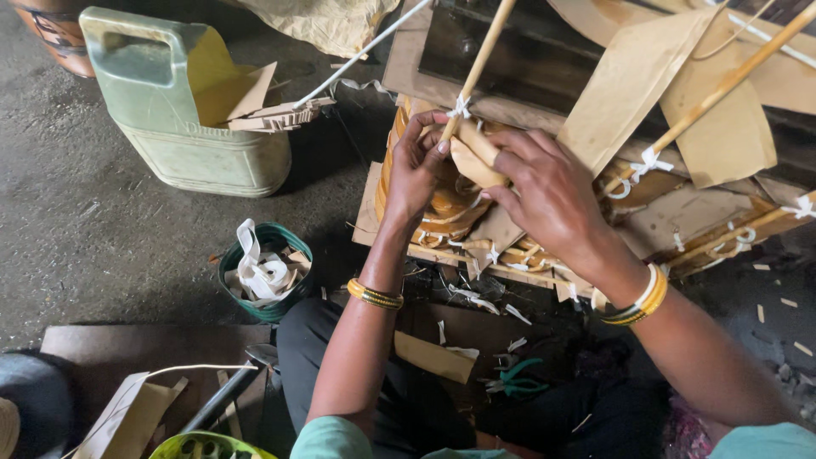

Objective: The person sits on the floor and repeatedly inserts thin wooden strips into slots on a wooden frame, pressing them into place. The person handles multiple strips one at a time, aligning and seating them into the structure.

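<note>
My left hand and my right hand meet on a folded piece of brown paper at the foot of a thin bamboo stick. A white strip knot ties the stick just above my left fingertips. Both hands pinch the paper against a frame of sticks and brown paper. Each wrist wears yellow-green bangles. Under the hands lies a stack of orange-brown rings, partly hidden.
A pale green plastic can, cut open, holds paper scraps at upper left. A small green tub with white strips stands by my knee. Green-handled scissors lie on the dark cloth between my legs. Another tied stick crosses at right.
</note>
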`<move>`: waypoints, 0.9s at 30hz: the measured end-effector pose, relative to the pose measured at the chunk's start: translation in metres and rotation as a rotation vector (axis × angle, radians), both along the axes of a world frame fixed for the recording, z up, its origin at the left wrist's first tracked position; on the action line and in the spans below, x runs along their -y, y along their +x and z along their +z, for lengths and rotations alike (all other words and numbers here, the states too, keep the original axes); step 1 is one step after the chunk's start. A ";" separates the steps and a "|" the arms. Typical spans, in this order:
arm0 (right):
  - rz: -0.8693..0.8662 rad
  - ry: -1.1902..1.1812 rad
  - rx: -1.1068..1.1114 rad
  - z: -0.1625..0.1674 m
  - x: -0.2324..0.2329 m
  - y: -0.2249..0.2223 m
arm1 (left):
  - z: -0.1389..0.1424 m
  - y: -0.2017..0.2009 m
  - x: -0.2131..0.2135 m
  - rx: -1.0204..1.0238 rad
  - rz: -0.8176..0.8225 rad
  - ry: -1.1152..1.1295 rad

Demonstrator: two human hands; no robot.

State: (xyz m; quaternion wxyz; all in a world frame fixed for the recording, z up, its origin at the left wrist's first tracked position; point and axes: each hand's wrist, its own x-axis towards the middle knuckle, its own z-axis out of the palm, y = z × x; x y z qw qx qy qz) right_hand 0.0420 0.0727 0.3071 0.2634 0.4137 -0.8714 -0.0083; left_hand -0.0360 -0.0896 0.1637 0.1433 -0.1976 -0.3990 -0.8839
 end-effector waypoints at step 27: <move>0.124 -0.444 0.905 -0.024 0.069 0.006 | -0.019 0.041 -0.064 0.011 0.935 -0.204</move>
